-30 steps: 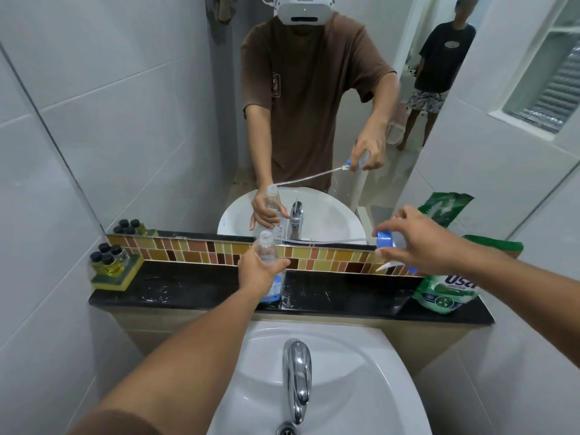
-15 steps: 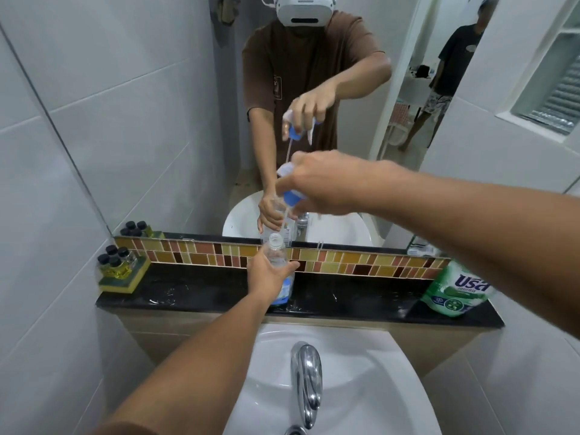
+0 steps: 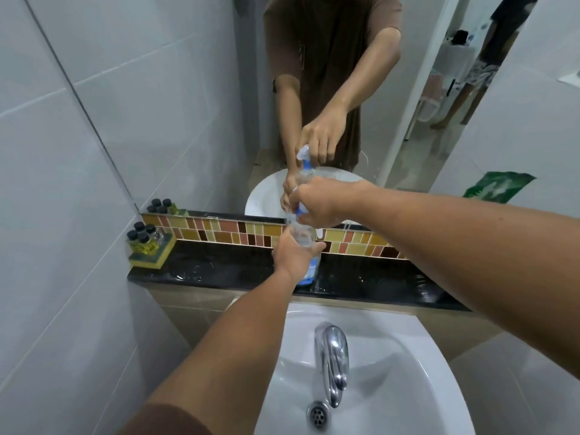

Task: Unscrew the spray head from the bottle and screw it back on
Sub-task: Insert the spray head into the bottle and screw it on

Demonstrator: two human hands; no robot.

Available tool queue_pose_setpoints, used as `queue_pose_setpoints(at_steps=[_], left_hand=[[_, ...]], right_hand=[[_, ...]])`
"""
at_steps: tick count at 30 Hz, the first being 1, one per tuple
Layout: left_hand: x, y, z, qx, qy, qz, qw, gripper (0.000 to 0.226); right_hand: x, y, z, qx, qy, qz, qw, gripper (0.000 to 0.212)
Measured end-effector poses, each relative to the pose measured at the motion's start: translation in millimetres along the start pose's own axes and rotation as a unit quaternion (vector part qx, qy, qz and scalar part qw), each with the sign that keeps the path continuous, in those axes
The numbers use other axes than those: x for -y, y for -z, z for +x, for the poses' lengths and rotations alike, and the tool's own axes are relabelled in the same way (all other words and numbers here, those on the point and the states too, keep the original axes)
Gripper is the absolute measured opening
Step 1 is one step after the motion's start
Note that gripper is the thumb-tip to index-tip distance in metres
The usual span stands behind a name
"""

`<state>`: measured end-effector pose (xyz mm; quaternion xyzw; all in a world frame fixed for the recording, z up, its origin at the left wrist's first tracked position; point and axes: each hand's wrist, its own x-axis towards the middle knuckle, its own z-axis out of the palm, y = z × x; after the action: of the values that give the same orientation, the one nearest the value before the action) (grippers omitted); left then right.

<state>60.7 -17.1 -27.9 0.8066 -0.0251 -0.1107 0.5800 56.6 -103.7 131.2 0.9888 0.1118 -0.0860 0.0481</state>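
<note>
A clear plastic bottle (image 3: 303,237) with a blue base stands upright on the black ledge (image 3: 226,268) behind the sink. My left hand (image 3: 293,255) is wrapped around its body. My right hand (image 3: 317,200) grips the white and blue spray head (image 3: 299,209), which sits right on top of the bottle's neck. My fingers hide most of the head, and the joint between head and neck is hidden. The mirror above shows the same hands and spray head from the other side.
A white sink (image 3: 376,372) with a chrome tap (image 3: 332,356) lies below the ledge. Several small dark-capped bottles (image 3: 142,235) on a yellow sponge (image 3: 152,257) stand at the ledge's left end. A tiled strip (image 3: 219,230) and a mirror back the ledge. A second person shows in the mirror's right.
My right hand carried the spray head from the right, over the bottle, and lowered it until its tube went inside and the head met the neck. My left hand kept the bottle still.
</note>
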Motion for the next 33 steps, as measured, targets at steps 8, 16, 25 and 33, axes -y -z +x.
queue_pose_setpoints(at_steps=[8, 16, 25, 33], left_hand=[[2.4, -1.9, 1.3, -0.004, -0.009, 0.002, 1.0, 0.054], [-0.1, -0.1, -1.2, -0.004, 0.0, -0.002, 1.0, 0.052], [0.7, -2.0, -1.2, -0.011, 0.019, 0.006, 1.0, 0.058], [-0.1, -2.6, -3.6, -0.017, 0.026, -0.009, 0.999, 0.055]], right_hand=[[10.0, 35.9, 15.5, 0.195, -0.225, 0.259, 0.919, 0.058], [-23.3, 42.8, -11.0, 0.085, 0.091, -0.079, 0.989, 0.058], [-17.5, -13.2, 7.6, -0.04, 0.025, 0.041, 0.998, 0.038], [10.0, -3.2, 2.8, 0.062, -0.267, 0.259, 0.926, 0.089]])
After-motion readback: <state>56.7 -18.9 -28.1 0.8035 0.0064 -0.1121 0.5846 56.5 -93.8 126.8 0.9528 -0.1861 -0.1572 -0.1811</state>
